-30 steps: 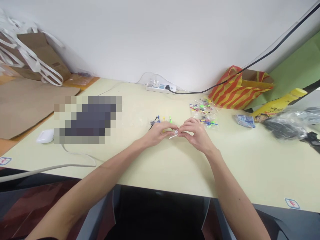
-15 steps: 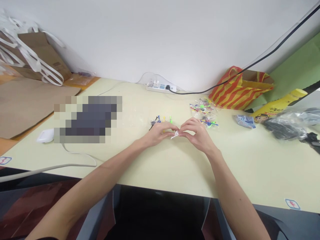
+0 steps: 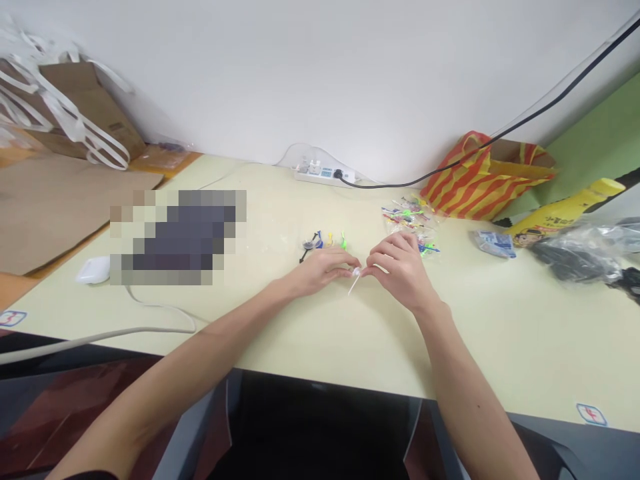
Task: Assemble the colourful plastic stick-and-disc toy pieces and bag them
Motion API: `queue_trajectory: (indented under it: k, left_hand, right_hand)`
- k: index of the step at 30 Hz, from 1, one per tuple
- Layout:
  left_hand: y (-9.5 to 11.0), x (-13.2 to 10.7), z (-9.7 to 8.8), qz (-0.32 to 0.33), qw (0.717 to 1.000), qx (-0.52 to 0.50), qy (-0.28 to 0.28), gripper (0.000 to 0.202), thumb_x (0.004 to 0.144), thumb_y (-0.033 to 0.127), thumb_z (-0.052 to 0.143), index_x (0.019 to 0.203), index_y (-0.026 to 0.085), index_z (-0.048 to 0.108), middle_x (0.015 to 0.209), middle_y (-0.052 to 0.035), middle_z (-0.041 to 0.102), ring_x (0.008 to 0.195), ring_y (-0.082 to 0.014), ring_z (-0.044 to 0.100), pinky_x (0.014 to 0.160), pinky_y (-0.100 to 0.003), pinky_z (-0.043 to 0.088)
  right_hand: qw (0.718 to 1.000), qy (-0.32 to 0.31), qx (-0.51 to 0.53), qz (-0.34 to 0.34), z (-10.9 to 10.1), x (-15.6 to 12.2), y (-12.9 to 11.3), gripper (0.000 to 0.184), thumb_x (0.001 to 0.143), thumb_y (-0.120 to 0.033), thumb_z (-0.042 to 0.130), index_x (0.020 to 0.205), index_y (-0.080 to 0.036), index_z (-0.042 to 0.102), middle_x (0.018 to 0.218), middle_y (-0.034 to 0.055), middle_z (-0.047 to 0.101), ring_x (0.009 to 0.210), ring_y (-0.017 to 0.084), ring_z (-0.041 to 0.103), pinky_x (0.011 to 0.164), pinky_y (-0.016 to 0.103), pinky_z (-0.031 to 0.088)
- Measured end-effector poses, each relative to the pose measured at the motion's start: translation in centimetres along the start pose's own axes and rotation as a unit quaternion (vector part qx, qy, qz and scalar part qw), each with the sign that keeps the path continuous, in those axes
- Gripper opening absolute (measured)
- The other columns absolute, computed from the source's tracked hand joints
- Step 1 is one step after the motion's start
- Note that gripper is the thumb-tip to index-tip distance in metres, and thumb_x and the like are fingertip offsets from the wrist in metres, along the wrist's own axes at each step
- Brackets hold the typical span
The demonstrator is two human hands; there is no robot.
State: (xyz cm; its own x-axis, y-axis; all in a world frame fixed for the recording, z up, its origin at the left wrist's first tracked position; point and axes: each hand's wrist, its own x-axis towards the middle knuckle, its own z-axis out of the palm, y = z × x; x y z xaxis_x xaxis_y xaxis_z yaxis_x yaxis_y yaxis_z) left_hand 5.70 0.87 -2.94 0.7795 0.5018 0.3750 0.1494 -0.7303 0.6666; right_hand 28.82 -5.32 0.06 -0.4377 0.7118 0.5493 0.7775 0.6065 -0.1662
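A small white plastic piece with a thin stick-like end [image 3: 354, 283] is held between both hands above the pale table [image 3: 310, 333]. My left hand [image 3: 323, 272] pinches it from the left with thumb and fingers. From the right, my right hand [image 3: 397, 270] closes thumb and forefinger on its other side. What the piece is exactly is too small to tell. Just beyond my left hand lie small coloured plastic pieces [image 3: 320, 241] in black, blue, yellow and green. Behind my right hand are clear bags of similar colourful plastic pieces [image 3: 405, 213], partly hidden by it.
A white power strip [image 3: 324, 175] with a black cable sits by the wall. At right are a striped paper bag [image 3: 485, 180], a blue packet [image 3: 494, 244], a yellow bottle [image 3: 565, 213] and plastic-wrapped black items [image 3: 575, 260]. At left lie a blurred-out dark object [image 3: 180, 233] and a white case [image 3: 93, 270].
The white piece has turned, its thin end now pointing further down toward me. My right hand's fingers have shifted slightly up and right. The view has moved a little.
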Motion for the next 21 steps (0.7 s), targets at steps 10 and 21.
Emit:
queue_trajectory:
  k: [10,21]
  left_hand:
    - [0.2,0.2,0.3,-0.005,1.000,-0.009,-0.009,0.020,0.103,0.032,0.056,0.109,0.023,0.072,0.109,-0.0068,0.075,0.104,-0.0216,0.068,0.096,-0.035,0.048]
    - [0.4,2.1,-1.0,-0.062,0.988,0.044,0.137,0.024,0.099,0.038,0.063,0.114,0.021,0.071,0.117,-0.0062,0.075,0.109,-0.0213,0.068,0.100,-0.035,0.048]
  right_hand:
    - [0.999,0.000,-0.030,-0.045,-0.6,-0.1,-1.0,0.024,0.103,-0.031,0.057,0.081,-0.027,0.065,0.085,0.0031,0.070,0.088,0.022,0.056,0.098,0.047,0.035]
    - [0.998,-0.009,-0.019,0.059,-4.4,-0.5,4.5,0.033,0.101,-0.044,0.060,0.076,-0.024,0.065,0.072,0.0033,0.065,0.074,0.022,0.058,0.080,0.040,0.041]
